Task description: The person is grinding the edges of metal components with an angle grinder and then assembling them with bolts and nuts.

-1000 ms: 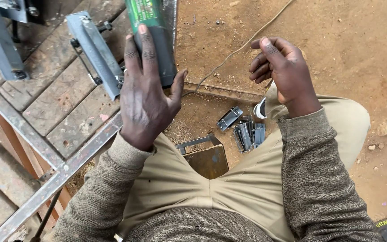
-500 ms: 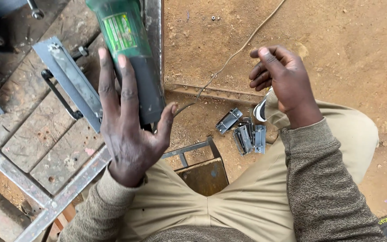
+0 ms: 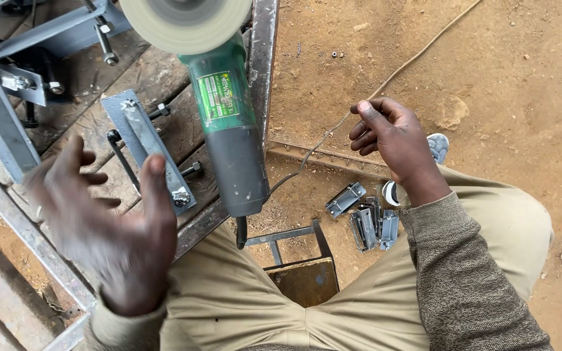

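Observation:
A green and grey angle grinder (image 3: 229, 123) lies on the wooden bench top, its pale disc (image 3: 187, 23) at the top edge. My left hand (image 3: 108, 224) hovers blurred to the left of the grinder, fingers spread, holding nothing. Just beyond it a grey metal latch plate (image 3: 143, 143) with bolts lies on the planks. My right hand (image 3: 395, 140) hangs over the dirt ground with fingers loosely curled and nothing in it. Below that hand several small grey metal latches (image 3: 367, 218) lie in a cluster on the ground.
A steel frame rail (image 3: 261, 71) edges the bench at right. A grey bracket with bolts (image 3: 8, 97) stands at the left. A small metal stool frame (image 3: 297, 260) sits between my knees. The grinder's cable (image 3: 385, 84) runs across the reddish dirt.
My left hand has let go of the grinder and pulled back toward the lower left, fingers opening. The grinder now lies on the bench. My right hand has stayed in place.

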